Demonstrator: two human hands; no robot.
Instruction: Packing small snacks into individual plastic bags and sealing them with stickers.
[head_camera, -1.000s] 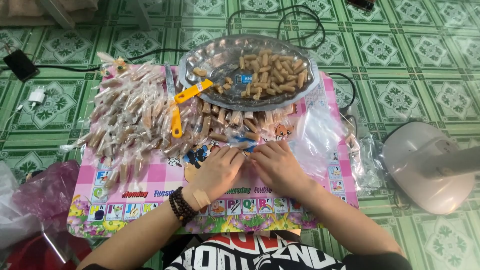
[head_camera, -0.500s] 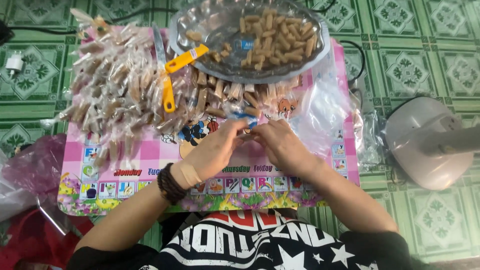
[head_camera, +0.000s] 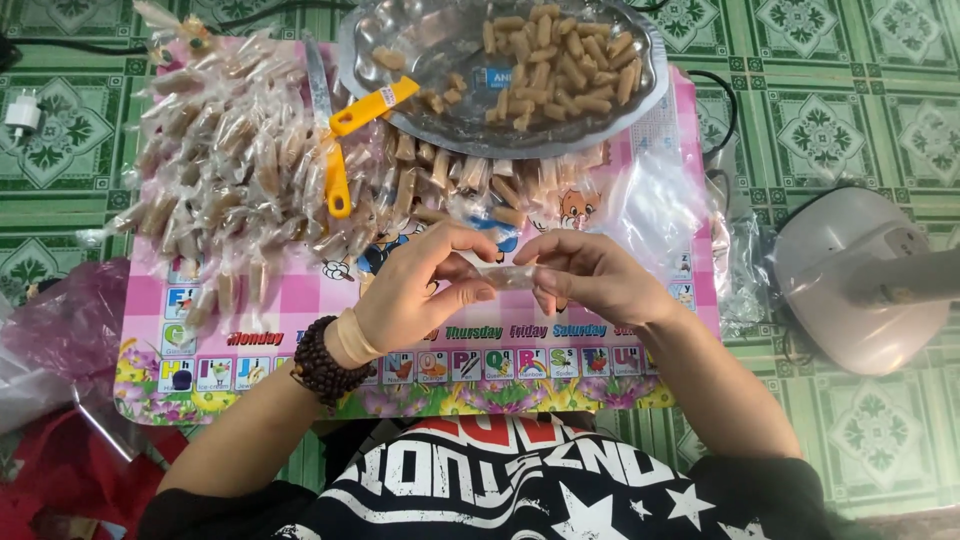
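Note:
My left hand (head_camera: 425, 285) and my right hand (head_camera: 585, 275) are raised over a pink picture mat (head_camera: 300, 330), and each pinches one end of a small candy stick in a clear wrapper (head_camera: 510, 277). A dark bead bracelet sits on my left wrist. Beyond the hands, a row of wrapped sticks (head_camera: 470, 180) lies on the mat. A big heap of wrapped candies (head_camera: 225, 170) covers the mat's left side. At the top stands a round metal tray (head_camera: 640, 100) with unwrapped brown sticks (head_camera: 565, 55).
Scissors with yellow handles (head_camera: 345, 130) lie between the heap and the tray. Loose clear wrappers (head_camera: 655, 210) lie right of my hands. A white fan base (head_camera: 860, 280) stands on the green tiled floor at right; pink and red bags (head_camera: 60, 400) are at left.
The camera has tilted and moved closer. My hands have lifted a little off the mat with the wrapped piece held between them.

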